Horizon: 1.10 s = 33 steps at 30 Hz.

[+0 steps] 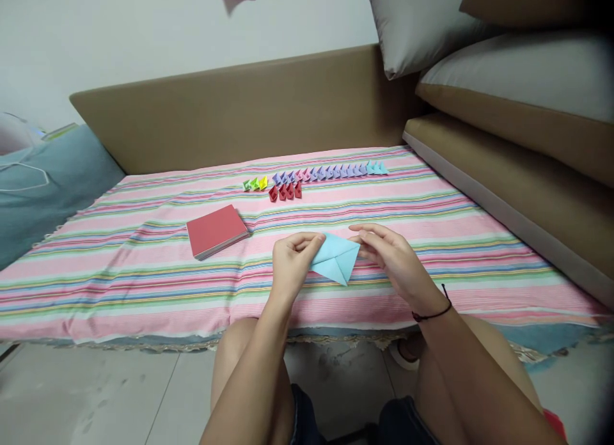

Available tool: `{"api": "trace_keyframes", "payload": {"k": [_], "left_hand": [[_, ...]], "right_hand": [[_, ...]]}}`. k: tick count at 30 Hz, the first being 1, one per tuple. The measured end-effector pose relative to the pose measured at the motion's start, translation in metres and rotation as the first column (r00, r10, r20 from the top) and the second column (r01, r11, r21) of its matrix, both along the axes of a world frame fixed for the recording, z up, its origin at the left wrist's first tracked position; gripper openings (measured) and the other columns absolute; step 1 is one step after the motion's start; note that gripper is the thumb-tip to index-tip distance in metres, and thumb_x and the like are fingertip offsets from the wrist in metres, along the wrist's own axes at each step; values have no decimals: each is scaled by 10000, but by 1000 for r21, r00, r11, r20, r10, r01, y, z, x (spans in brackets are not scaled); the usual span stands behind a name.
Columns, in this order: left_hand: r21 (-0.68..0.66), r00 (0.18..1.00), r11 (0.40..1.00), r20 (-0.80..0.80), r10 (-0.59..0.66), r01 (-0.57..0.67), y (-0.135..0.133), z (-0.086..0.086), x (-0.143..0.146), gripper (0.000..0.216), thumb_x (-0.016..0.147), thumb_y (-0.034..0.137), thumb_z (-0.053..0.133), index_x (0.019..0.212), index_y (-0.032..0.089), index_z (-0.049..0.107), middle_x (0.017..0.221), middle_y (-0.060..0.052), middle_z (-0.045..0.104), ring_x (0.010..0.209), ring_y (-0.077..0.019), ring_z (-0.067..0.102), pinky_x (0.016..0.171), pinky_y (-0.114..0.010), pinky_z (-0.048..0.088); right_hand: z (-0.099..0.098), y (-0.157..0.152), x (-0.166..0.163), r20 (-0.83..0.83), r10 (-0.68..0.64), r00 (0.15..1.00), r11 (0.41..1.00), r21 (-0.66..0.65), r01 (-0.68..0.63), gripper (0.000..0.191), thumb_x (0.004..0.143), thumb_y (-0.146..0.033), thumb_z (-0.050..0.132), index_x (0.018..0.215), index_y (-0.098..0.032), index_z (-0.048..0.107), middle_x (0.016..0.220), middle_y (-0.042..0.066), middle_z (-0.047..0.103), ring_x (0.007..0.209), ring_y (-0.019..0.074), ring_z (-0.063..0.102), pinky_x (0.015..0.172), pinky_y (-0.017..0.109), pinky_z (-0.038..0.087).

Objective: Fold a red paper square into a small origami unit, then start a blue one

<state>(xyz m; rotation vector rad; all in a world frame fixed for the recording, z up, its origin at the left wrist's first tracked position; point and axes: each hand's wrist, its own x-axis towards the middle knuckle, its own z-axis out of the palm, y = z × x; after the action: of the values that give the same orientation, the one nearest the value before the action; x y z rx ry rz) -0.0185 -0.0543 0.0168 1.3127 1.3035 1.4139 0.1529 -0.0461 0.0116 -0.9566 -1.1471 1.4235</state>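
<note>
A light blue sheet of folded paper [336, 256] is held above the striped cloth, with crease lines meeting near its middle and a point facing down. My left hand [293, 259] pinches its left side between thumb and fingers. At the right corner of the paper, my right hand [391, 259] has its fingers loosely apart; whether a fingertip touches the corner is hard to tell. Farther back stand small folded paper pieces: a long row of purple and pink ones [326, 173] ending in light blue ones [377, 169], green and yellow ones [255, 184], and several dark red ones [285, 192].
A stack of square paper with a red top sheet [217, 230] lies left of my hands on the striped cloth [158, 253]. Behind rises a brown backrest [240, 112]. Cushions [522, 80] are piled at the right, and a blue-grey cushion [62, 176] is at the left.
</note>
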Motion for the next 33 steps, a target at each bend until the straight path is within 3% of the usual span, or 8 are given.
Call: {"api": "trace_keyframes", "payload": {"k": [5, 11, 16, 21, 24, 27, 33], "left_hand": [[-29, 972, 977, -102, -214, 212, 0, -4, 4, 241, 699, 359, 687, 711, 118, 685, 590, -27, 628, 536, -110, 523, 499, -208, 361], [-60, 972, 974, -74, -222, 218, -2, -7, 6, 265, 730, 360, 652, 915, 201, 548, 528, 52, 589, 409, -61, 374, 411, -172, 248], [-88, 969, 968, -47, -241, 237, -3, -5, 7, 315, 711, 374, 671, 924, 207, 510, 540, 53, 594, 400, -56, 386, 409, -164, 253], [-110, 961, 956, 90, -262, 271, -1, -3, 9, 372, 712, 406, 676, 972, 184, 530, 498, 60, 559, 418, -69, 449, 440, -169, 323], [-156, 952, 944, 145, -270, 291, 0, -4, 12, 444, 657, 377, 734, 993, 168, 533, 586, 20, 620, 505, -94, 546, 507, -187, 401], [-160, 968, 958, 121, -221, 239, -1, -8, 17, 495, 565, 308, 796, 966, 166, 542, 628, 25, 620, 497, -87, 541, 481, -184, 407], [-134, 981, 981, 158, -117, 138, -2, -13, 24, 396, 529, 284, 803, 816, 154, 564, 552, 68, 549, 446, -65, 487, 450, -181, 396]], "right_hand": [[-7, 1, -5, 140, 66, 988, 996, 56, -74, 255, 666, -375, 740, 804, -169, 677, 819, 47, 683, 759, 169, 622, 673, 272, 486], [-11, 1, -7, 139, 105, 985, 994, -1, -106, 287, 610, -396, 764, 752, -170, 661, 724, 35, 670, 646, 161, 605, 588, 280, 472], [-7, -2, -7, 108, 195, 975, 981, -41, -192, 268, 610, -386, 762, 726, -181, 634, 616, -11, 627, 544, 127, 561, 511, 249, 422], [-7, 0, -6, 85, 59, 995, 998, -13, -58, 266, 594, -380, 772, 694, -173, 638, 627, -7, 627, 554, 122, 551, 521, 248, 418], [-7, 1, -6, 62, -41, 997, 999, -20, 43, 270, 586, -377, 780, 701, -167, 657, 661, 10, 643, 585, 134, 566, 543, 258, 431], [-9, 1, -7, 24, -96, 995, 995, -30, 96, 268, 594, -378, 779, 710, -165, 664, 672, 17, 652, 592, 138, 571, 551, 262, 436], [-11, 0, -13, -6, -136, 991, 990, -36, 136, 258, 613, -376, 766, 736, -169, 671, 679, 28, 672, 587, 153, 588, 556, 278, 459]]}}
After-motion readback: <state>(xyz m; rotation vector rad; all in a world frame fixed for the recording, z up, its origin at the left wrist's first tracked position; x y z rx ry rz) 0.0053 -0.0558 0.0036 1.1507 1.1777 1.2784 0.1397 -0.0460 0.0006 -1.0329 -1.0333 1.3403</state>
